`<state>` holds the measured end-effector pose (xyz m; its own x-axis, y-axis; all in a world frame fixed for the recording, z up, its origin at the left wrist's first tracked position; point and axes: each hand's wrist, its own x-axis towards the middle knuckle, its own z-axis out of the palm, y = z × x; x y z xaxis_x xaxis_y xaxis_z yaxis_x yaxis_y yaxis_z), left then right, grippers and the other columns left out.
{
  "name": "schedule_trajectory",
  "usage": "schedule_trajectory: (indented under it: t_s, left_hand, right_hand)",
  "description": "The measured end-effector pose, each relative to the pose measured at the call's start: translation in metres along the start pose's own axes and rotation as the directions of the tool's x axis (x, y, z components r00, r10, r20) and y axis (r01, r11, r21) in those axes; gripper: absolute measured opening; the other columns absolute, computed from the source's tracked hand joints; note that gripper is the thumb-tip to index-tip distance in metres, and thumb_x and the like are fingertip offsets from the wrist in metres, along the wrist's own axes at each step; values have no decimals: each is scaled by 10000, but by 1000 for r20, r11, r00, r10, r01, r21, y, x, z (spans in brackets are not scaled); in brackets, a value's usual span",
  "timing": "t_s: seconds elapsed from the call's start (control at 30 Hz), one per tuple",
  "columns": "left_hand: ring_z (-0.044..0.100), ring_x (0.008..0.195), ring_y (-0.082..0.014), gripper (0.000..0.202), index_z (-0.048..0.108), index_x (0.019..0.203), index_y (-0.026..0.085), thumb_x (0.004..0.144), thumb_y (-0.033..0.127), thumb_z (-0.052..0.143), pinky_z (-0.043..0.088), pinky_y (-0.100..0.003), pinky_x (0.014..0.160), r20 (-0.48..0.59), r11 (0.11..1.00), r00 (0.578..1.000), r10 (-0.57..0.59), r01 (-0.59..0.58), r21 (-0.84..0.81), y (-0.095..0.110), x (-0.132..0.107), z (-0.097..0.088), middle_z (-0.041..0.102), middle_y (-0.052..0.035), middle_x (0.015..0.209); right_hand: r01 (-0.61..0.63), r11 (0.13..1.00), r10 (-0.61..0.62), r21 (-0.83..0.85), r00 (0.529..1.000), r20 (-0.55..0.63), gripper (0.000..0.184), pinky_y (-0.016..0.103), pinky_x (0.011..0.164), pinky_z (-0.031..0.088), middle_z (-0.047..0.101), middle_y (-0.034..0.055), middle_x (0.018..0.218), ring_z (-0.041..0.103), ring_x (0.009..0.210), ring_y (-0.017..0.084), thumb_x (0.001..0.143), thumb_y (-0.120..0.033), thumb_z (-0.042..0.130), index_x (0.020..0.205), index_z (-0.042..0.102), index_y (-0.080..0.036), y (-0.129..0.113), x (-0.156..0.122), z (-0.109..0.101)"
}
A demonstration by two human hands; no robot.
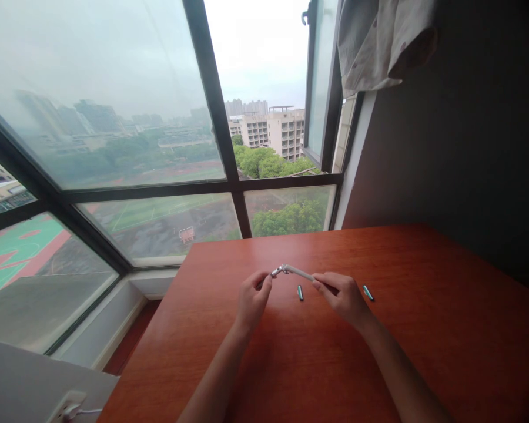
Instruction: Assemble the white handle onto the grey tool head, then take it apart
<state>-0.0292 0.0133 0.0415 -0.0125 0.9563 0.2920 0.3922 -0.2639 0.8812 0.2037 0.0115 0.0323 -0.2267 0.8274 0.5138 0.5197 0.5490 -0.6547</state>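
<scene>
My left hand (253,298) is closed, its thumb and fingers pinching the short silver end of a razor (298,272). The razor's slim grey handle slopes down to the right into my right hand (341,294), which is closed around it. A bend shows near the silver end, raised above the table between the two hands. One small teal and dark razor cartridge (300,292) lies on the table between my hands. Another razor cartridge (368,292) lies just right of my right hand. My fingers hide both ends of the razor.
The reddish-brown wooden table (229,364) stretches beneath my arms. Behind it are dark-framed windows (286,183), one pane open. A grey garment (372,44) hangs at the upper right. A plug (72,409) with a white cord sits in a wall socket at the lower left.
</scene>
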Motion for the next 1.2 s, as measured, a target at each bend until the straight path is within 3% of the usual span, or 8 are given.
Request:
schedule_trajectory:
  t_s: [0.8, 1.2]
  left_hand:
    - [555, 658, -157, 270, 703, 842, 145, 841, 335, 511, 408, -222, 593, 17, 997, 997, 78, -78, 19, 5, -1, 1, 653, -37, 727]
    - [536, 659, -155, 291, 697, 849, 135, 842, 362, 515, 397, -223, 591, 15, 999, 999, 38, -38, -10, 5, -2, 2, 635, -37, 732]
  right_hand:
    - [-41, 997, 37, -72, 998, -45, 281, 276, 609, 461, 695, 70, 744, 613, 651, 187, 912, -341, 478, 947, 710, -187, 2, 0, 5]
    - [-54, 997, 51, -50, 996, -69, 260, 279, 599, 469, 707, 75, 792, 633, 671, 197, 902, -328, 497, 920, 715, -188, 1, 0, 5]
